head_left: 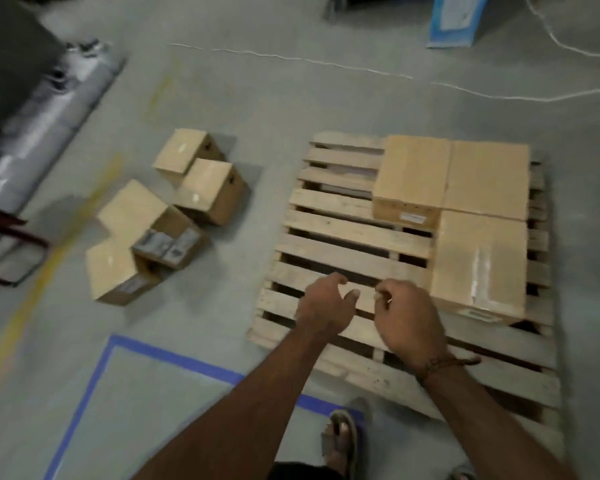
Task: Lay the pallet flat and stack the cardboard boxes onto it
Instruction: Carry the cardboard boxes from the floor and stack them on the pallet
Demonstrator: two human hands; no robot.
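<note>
The wooden pallet (pixel 343 233) lies flat on the concrete floor at the right. Three cardboard boxes sit on its right side: one at the far middle (pixel 411 174), one at the far right (pixel 489 178), one nearer (pixel 482 261). Several more cardboard boxes (pixel 132 206) lie grouped on the floor to the left of the pallet. My left hand (pixel 326 303) and my right hand (pixel 406 317) hover side by side above the pallet's near slats. Both have loosely curled fingers and hold nothing.
Blue tape (pixel 174 356) marks a rectangle on the floor near my feet. A grey wrapped roll (pixel 49 123) lies at the far left beside a dark red frame (pixel 11 237). A white cord (pixel 361 69) runs across the far floor. A blue-and-white item (pixel 456 19) stands at the back.
</note>
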